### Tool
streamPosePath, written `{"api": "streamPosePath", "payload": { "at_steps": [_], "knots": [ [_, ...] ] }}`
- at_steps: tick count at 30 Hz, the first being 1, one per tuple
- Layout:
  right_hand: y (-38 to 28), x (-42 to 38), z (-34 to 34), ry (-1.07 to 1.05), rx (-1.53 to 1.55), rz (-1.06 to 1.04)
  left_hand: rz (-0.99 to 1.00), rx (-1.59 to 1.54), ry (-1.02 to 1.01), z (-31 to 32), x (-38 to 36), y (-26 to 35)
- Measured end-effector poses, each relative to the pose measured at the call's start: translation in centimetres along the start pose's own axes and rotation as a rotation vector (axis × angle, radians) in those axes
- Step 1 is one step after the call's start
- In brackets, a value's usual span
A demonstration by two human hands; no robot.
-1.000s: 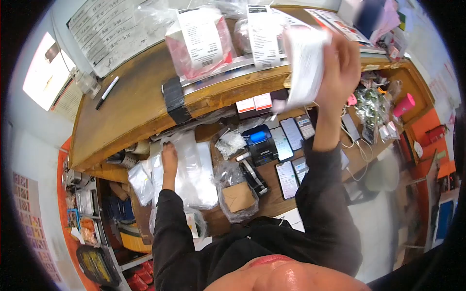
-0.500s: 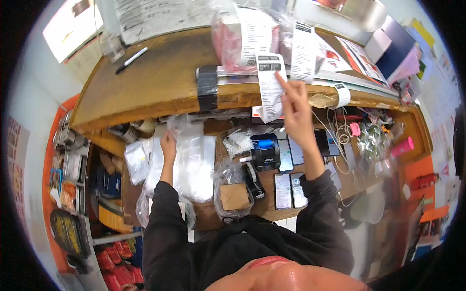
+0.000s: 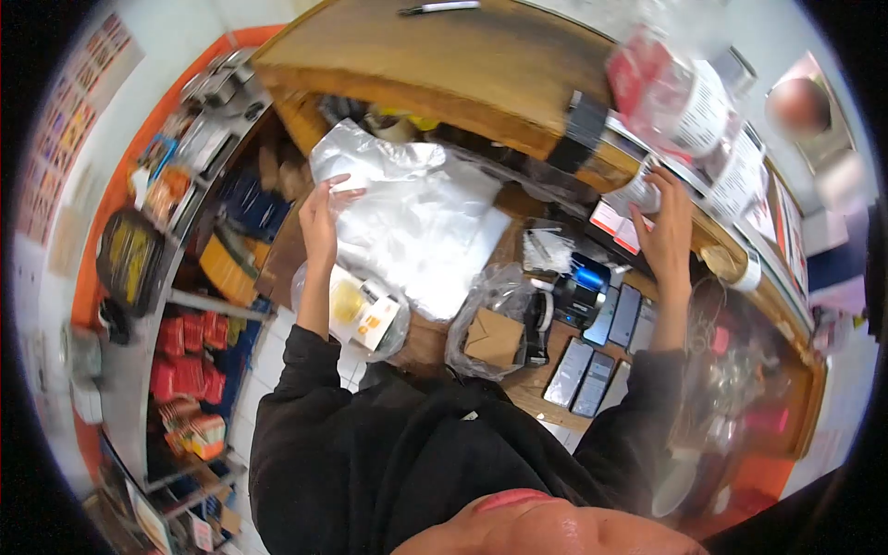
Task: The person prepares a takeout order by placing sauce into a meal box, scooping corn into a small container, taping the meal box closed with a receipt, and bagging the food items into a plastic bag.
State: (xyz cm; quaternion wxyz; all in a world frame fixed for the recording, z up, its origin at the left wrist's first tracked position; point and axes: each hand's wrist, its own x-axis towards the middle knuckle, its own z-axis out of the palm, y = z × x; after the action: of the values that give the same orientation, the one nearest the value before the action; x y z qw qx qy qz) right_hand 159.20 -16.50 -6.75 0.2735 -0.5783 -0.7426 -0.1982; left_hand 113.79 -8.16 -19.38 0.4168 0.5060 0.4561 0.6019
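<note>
My left hand (image 3: 322, 217) is at the left edge of a stack of clear plastic bags (image 3: 407, 222), its fingers apart and reaching over the top bag, whose upper end is raised. My right hand (image 3: 664, 222) is at the shelf edge on the right, fingers curved around the curled end of a white printed receipt (image 3: 636, 191). Below that hand lie red and white cards (image 3: 615, 222). Bags with receipts on them (image 3: 698, 116) stand on the upper shelf beyond it.
Several phones (image 3: 568, 372) lie beside a black printer (image 3: 583, 294). A brown box (image 3: 493, 338) sits in a plastic bag, and another bag holds a white box (image 3: 365, 310). A marker (image 3: 439, 7) rests on the upper shelf (image 3: 416, 55). Shelves with red packets (image 3: 190, 365) stand at the left.
The view has turned left. My right hand has gone from pointing at the hanging receipt to curving around its end. The top plastic bag is now lifted and spread near my left hand.
</note>
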Motion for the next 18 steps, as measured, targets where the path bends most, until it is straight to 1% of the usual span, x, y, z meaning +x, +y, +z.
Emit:
{"api": "streamPosePath", "payload": {
  "at_steps": [1,2,3,4,5,6,8,9,10,11,12,13,14,16,17,18],
  "knots": [
    [-0.2,0.3,0.0,0.011,0.002,0.009,0.004,-0.054,-0.038,-0.7,-0.2,0.6],
    [-0.4,0.6,0.0,0.018,0.002,0.021,0.0,-0.055,-0.006,-1.5,-0.4,1.0],
    [-0.4,0.9,0.0,-0.033,-0.032,0.097,-0.039,-0.12,-0.031,-2.4,-0.7,1.3],
    [-0.1,1.0,0.6,0.019,-0.072,0.09,-0.079,-0.184,-0.06,-3.3,-0.8,1.4],
    [-0.1,0.9,1.2,0.037,-0.172,0.106,-0.046,-0.195,-0.02,-4.0,-0.7,0.8],
    [-0.3,0.8,1.7,0.054,-0.271,0.124,-0.061,-0.19,-0.001,-4.7,-0.7,1.3],
    [-0.4,0.7,2.1,0.068,-0.373,0.139,-0.06,-0.131,-0.025,-6.4,-0.9,2.4],
    [-0.8,0.6,2.2,0.013,-0.297,0.227,-0.015,-0.102,-0.014,-7.3,-0.6,2.1],
    [-1.5,0.4,2.8,-0.008,-0.295,0.23,-0.036,-0.097,-0.014,-8.0,-0.7,2.2],
    [-2.2,0.4,3.5,0.067,-0.308,0.26,-0.021,-0.121,-0.006,-8.4,-0.5,2.7],
    [-3.2,0.8,4.0,0.143,-0.324,0.288,-0.005,-0.148,0.002,-8.8,-0.3,3.2],
    [-4.6,1.2,4.5,0.134,-0.366,0.403,-0.03,-0.206,-0.044,-9.3,-0.4,3.6],
    [-6.6,1.7,5.0,0.124,-0.373,0.401,-0.041,-0.212,-0.044,-9.6,-0.5,3.7],
    [-11.7,3.4,5.9,0.253,-0.454,0.351,-0.058,-0.125,-0.056,-9.6,-0.3,3.9],
    [-15.8,4.7,5.7,0.242,-0.252,0.281,0.007,-0.067,-0.088,-9.4,-0.4,4.0],
    [-19.7,5.2,6.8,0.187,0.044,0.253,0.137,0.035,-0.139,-9.2,-0.3,3.6]
  ]
}}
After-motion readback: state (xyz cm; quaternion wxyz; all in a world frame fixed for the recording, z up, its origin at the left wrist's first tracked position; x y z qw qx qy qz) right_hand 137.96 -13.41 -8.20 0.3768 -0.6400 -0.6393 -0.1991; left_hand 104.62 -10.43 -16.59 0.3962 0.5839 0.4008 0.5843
